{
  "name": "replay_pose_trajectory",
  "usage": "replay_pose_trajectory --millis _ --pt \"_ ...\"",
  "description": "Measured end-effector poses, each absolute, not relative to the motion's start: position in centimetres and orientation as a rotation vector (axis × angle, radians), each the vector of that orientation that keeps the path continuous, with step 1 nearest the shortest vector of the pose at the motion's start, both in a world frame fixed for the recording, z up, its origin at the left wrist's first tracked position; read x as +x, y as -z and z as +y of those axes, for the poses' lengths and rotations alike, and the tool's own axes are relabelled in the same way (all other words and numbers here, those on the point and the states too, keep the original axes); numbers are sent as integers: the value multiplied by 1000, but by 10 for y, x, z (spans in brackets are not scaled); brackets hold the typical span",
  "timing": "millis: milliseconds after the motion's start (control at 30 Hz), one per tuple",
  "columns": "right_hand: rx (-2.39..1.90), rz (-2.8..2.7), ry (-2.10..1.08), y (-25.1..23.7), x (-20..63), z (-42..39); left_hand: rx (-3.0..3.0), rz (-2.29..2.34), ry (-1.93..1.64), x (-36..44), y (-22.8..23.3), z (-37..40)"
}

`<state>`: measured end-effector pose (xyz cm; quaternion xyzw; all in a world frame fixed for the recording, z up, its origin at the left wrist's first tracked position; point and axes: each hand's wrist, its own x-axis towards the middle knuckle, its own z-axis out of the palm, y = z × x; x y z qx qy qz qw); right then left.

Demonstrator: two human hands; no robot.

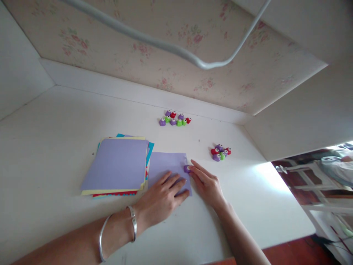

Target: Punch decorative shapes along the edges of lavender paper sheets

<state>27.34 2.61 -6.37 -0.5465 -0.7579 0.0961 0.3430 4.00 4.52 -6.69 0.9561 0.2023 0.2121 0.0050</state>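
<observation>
My left hand lies flat, fingers spread, on a single lilac paper sheet on the white desk. My right hand rests at the sheet's right edge, its fingertips touching a small purple paper punch that sits on that edge. Whether the fingers grip the punch or only press it is unclear. Left of the sheet lies a stack of coloured paper with a lilac sheet on top.
Two clusters of small purple, red and green punches sit on the white desk: one at the back, one to the right. A floral wall panel rises behind. The desk's right edge drops to a floor with white furniture.
</observation>
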Motion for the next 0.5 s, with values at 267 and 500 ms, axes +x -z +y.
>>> replay_pose_trajectory --millis 267,500 --pt "-1625 -1622 -370 64 286 19 2999 629 -682 38 67 45" --pt "-1713 -1562 -361 65 306 8 2983 631 -716 39 66 46"
